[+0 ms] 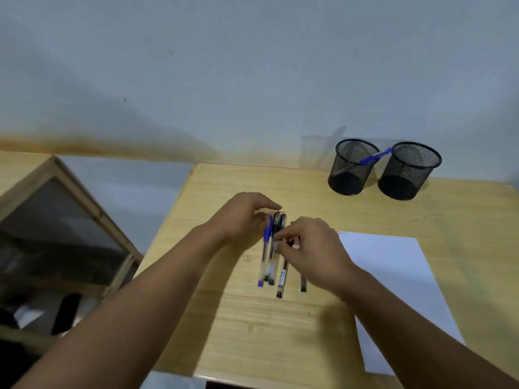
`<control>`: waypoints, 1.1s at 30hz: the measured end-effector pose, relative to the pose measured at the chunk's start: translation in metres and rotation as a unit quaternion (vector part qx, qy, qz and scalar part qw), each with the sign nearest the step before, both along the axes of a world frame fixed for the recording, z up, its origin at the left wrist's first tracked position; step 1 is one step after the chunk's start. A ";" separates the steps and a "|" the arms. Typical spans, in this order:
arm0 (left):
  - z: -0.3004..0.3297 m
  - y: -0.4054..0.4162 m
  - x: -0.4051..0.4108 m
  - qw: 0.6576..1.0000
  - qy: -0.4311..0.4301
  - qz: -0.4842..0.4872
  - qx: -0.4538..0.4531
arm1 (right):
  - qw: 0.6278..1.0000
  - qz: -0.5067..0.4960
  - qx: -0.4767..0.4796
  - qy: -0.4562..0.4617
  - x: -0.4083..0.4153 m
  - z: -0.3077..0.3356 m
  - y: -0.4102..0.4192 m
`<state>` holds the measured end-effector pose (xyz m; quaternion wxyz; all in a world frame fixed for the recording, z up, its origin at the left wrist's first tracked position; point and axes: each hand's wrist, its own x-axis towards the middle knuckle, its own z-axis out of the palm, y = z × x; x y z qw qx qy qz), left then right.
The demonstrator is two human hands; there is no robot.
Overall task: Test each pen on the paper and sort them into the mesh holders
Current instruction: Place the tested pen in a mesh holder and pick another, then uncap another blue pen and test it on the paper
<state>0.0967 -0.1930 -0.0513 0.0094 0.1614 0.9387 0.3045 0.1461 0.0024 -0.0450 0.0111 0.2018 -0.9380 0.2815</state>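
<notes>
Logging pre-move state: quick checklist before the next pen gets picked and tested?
1. Pens within reach, bunched on the table: ok.
2. Right hand pinching one pen only: cannot tell, fingers hide it.
3. Left hand steadying the bunch: ok.
4. Paper flat, unobstructed: ok.
5. Both mesh holders upright: ok.
6. Blue pen already in left holder: ok.

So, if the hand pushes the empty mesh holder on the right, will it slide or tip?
The right mesh holder looks light: thin open mesh, nothing visible inside. It would probably slide on the smooth wooden table. A push near its rim may tip it, since it stands rather tall.
</notes>
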 end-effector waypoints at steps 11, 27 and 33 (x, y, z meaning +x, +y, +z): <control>-0.002 -0.019 0.016 0.995 0.064 -0.052 -0.049 | 0.993 -0.020 0.110 0.046 0.023 -0.007 -0.026; 0.018 -0.051 0.067 0.989 0.145 -0.037 -0.019 | 0.998 -0.044 -0.011 0.050 0.039 0.008 -0.030; 0.029 -0.018 0.075 0.985 0.165 -0.041 0.030 | 0.998 0.005 -0.049 0.027 0.039 0.029 0.008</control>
